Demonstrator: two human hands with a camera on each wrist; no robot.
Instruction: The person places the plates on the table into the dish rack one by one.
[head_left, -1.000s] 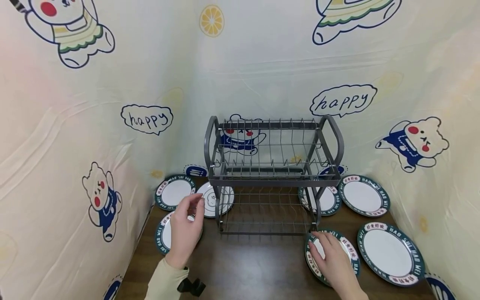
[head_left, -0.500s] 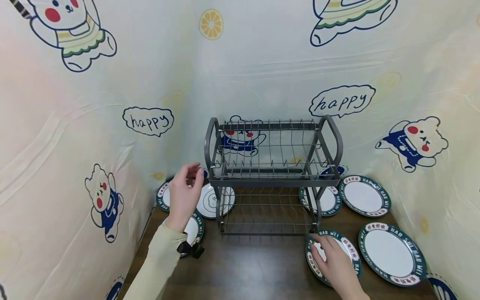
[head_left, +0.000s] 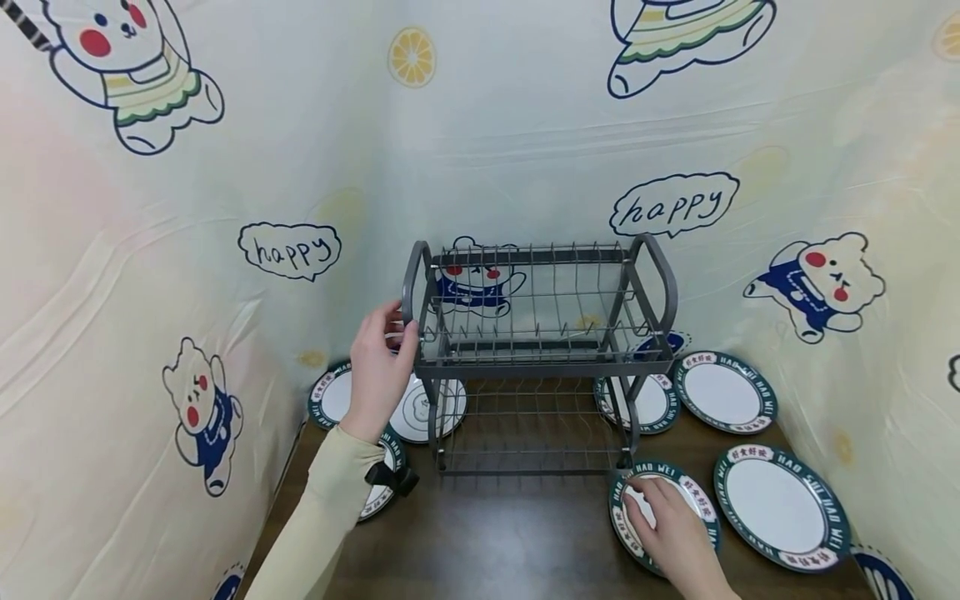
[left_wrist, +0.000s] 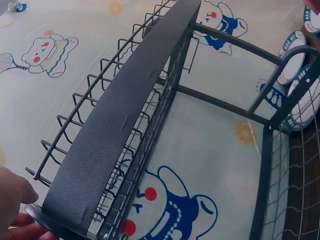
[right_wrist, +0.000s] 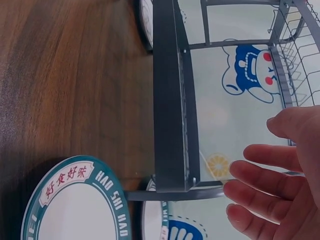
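Observation:
A grey two-tier dish rack stands on the brown table in the head view. My left hand grips its left side handle, fingers behind and thumb in front. The left wrist view shows that thumb and the fingers around the handle at lower left. Over the front-right plate, white with a green lettered rim, hovers my right hand. In the right wrist view the right hand has loosely bent, spread fingers and holds nothing.
Green-rimmed plates lie on the table to both sides: a large one at front right and another at back right. A plate showing its underside is by the rack's left leg. A patterned cloth hangs behind.
My left hand has risen from above the left plates and moved right and forward to the rack's left handle, taking hold of it. The right hand stays nearly where it was.

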